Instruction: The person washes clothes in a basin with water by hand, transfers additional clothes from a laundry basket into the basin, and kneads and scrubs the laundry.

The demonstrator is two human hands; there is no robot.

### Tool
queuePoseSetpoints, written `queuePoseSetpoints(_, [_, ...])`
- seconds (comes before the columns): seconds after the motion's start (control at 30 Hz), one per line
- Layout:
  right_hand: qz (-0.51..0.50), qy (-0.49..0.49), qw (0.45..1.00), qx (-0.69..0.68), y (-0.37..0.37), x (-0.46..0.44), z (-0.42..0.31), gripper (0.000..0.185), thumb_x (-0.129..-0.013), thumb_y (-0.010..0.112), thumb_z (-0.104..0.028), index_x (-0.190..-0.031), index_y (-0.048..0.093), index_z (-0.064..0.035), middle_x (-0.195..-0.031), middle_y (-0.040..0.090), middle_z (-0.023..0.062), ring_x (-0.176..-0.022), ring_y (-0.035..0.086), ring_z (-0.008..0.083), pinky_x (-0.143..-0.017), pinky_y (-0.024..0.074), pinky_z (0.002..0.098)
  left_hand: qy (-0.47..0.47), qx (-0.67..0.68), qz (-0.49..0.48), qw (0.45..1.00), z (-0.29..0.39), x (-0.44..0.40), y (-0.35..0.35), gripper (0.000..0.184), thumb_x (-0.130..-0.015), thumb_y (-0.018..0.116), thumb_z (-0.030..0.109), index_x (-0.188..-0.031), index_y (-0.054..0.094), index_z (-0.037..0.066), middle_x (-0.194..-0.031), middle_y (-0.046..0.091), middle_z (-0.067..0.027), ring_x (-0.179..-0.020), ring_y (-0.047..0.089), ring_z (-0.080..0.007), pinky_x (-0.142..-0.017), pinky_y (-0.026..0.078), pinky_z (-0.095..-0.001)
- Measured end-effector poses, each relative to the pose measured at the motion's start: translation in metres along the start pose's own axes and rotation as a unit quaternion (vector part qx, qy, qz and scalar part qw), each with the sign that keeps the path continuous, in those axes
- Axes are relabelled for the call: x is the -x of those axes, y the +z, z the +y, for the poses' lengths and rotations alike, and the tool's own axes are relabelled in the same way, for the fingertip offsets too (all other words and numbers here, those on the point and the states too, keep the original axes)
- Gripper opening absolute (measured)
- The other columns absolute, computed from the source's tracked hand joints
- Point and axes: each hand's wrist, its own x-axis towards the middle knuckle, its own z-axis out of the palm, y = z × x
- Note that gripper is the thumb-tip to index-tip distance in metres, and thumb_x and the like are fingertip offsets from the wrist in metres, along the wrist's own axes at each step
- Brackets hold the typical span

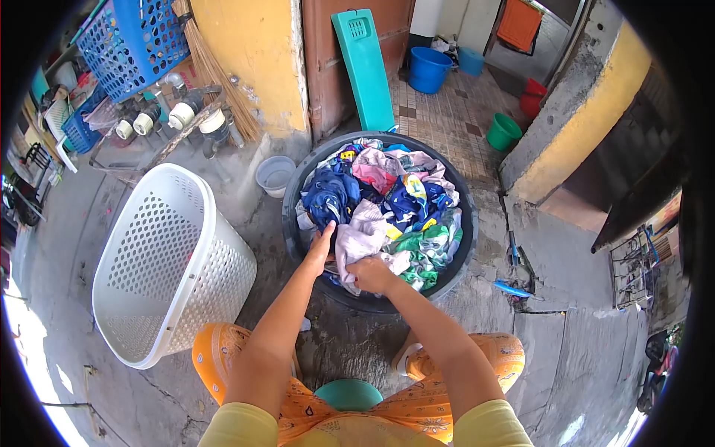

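A wide dark tub full of crumpled clothes stands in front of me. Over its near side, my right hand is closed on a pale lilac cloth. My left hand is at the left edge of that same cloth, its fingers partly spread and the thumb pointing up. Beyond the left hand lies a dark blue garment. A green and white garment is to the right of my right hand. How far the left fingers reach behind the cloth is hidden.
A white laundry basket stands at the left, with a small grey basin behind it. A teal washboard leans on the brown door. Blue and green buckets are farther back. A blue brush lies right of the tub.
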Motion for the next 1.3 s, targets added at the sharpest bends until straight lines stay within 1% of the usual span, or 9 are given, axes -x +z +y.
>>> queuePoseSetpoints(0.1, [-0.03, -0.129, 0.989, 0.059, 0.03, 0.016, -0.017, 0.021, -0.063, 0.057, -0.017, -0.083, 0.057, -0.0115, -0.081, 0.06, 0.012, -0.081, 0.058, 0.0268, -0.072, 0.041, 0.0447, 0.277, -0.214, 0.234, 0.907, -0.006, -0.003, 0.017, 0.082, -0.073, 0.057, 0.046, -0.129, 0.021, -0.001, -0.133, 0.019, -0.0231, -0.122, 0.024, -0.0358, -0.099, 0.023, -0.039])
queuePoseSetpoints(0.17, [-0.007, -0.112, 0.992, 0.054, 0.024, 0.019, -0.018, 0.022, -0.064, 0.055, -0.019, -0.085, 0.057, -0.0113, -0.082, 0.06, 0.0109, -0.081, 0.057, 0.027, -0.071, 0.0422, 0.0415, 0.458, -0.37, 0.135, 0.797, 0.005, 0.021, 0.028, 0.065, -0.077, 0.056, 0.036, -0.126, 0.031, 0.003, -0.132, 0.023, -0.0238, -0.121, 0.025, -0.0366, -0.1, 0.023, -0.0375])
queuePoseSetpoints(0.27, [-0.059, -0.052, 0.995, -0.065, 0.006, 0.029, -0.009, 0.023, -0.068, 0.054, -0.024, -0.088, 0.058, -0.0118, -0.084, 0.06, 0.0131, -0.086, 0.057, 0.0286, -0.073, 0.0428, 0.0374, 0.341, -0.444, -0.176, 0.81, -0.001, 0.015, 0.023, 0.039, -0.075, 0.057, 0.026, -0.112, 0.053, 0.012, -0.126, 0.037, -0.0162, -0.118, 0.034, -0.0278, -0.098, 0.027, -0.034])
queuePoseSetpoints(0.37, [-0.189, 0.031, 0.943, -0.271, -0.016, 0.027, 0.023, 0.035, -0.07, 0.056, -0.034, -0.095, 0.057, -0.0107, -0.087, 0.059, 0.0108, -0.083, 0.055, 0.0283, -0.075, 0.0422, 0.0355, 0.195, -0.623, -0.29, 0.7, 0.018, 0.036, 0.021, 0.043, -0.073, 0.058, 0.021, -0.113, 0.051, 0.008, -0.119, 0.045, -0.0165, -0.111, 0.043, -0.0271, -0.092, 0.034, -0.0318])
queuePoseSetpoints(0.5, [-0.101, 0.022, 0.988, -0.113, -0.022, 0.041, 0.025, 0.041, -0.072, 0.057, -0.042, -0.103, 0.056, -0.0155, -0.111, 0.049, 0.0079, -0.107, 0.043, 0.0253, -0.088, 0.0353, 0.0391, 0.093, -0.677, -0.326, 0.653, 0.014, 0.027, -0.001, 0.051, -0.067, 0.06, 0.015, -0.116, 0.049, 0.01, -0.115, 0.051, -0.0136, -0.105, 0.048, -0.0259, -0.088, 0.038, -0.0317])
queuePoseSetpoints(0.57, [-0.104, 0.113, 0.983, 0.103, -0.011, 0.049, 0.021, 0.043, -0.074, 0.055, -0.043, -0.113, 0.052, -0.0235, -0.127, 0.037, 0.007, -0.119, 0.032, 0.0296, -0.093, 0.0288, 0.0505, 0.078, -0.668, -0.324, 0.666, 0.006, 0.023, -0.003, 0.05, -0.067, 0.059, 0.013, -0.116, 0.049, 0.011, -0.113, 0.052, -0.0133, -0.103, 0.05, -0.0263, -0.087, 0.039, -0.032])
queuePoseSetpoints(0.7, [-0.266, 0.172, 0.944, 0.092, 0.009, 0.046, 0.028, 0.053, -0.079, 0.047, -0.044, -0.129, 0.031, -0.0325, -0.14, 0.014, 0.0042, -0.129, 0.009, 0.0321, -0.095, 0.0188, 0.0587, 0.07, -0.645, -0.313, 0.694, -0.019, 0.003, -0.001, 0.047, -0.069, 0.056, 0.008, -0.115, 0.051, 0.015, -0.109, 0.055, -0.0126, -0.099, 0.053, -0.0265, -0.084, 0.041, -0.0319])
queuePoseSetpoints(1.0, [-0.226, 0.158, 0.938, 0.21, 0.064, -0.003, 0.058, 0.04, -0.083, 0.043, -0.033, -0.121, 0.044, -0.0217, -0.131, 0.035, 0.0029, -0.124, 0.024, 0.026, -0.095, 0.01, 0.0614, 0.177, -0.709, -0.063, 0.68, -0.062, -0.053, 0.0, 0.026, -0.071, 0.053, 0.009, -0.094, 0.061, 0.015, -0.093, 0.06, -0.0125, -0.088, 0.057, -0.0288, -0.071, 0.046, -0.0388])
queuePoseSetpoints(1.3, [-0.286, 0.125, 0.892, 0.327, 0.099, -0.019, 0.057, 0.036, -0.086, 0.036, -0.027, -0.116, 0.05, -0.0142, -0.121, 0.046, 0.0051, -0.116, 0.035, 0.0259, -0.088, 0.0134, 0.0671, 0.092, -0.728, -0.065, 0.676, -0.055, -0.081, -0.003, 0.024, -0.074, 0.046, 0.01, -0.09, 0.062, 0.004, -0.091, 0.061, -0.015, -0.086, 0.059, -0.0294, -0.074, 0.045, -0.0387])
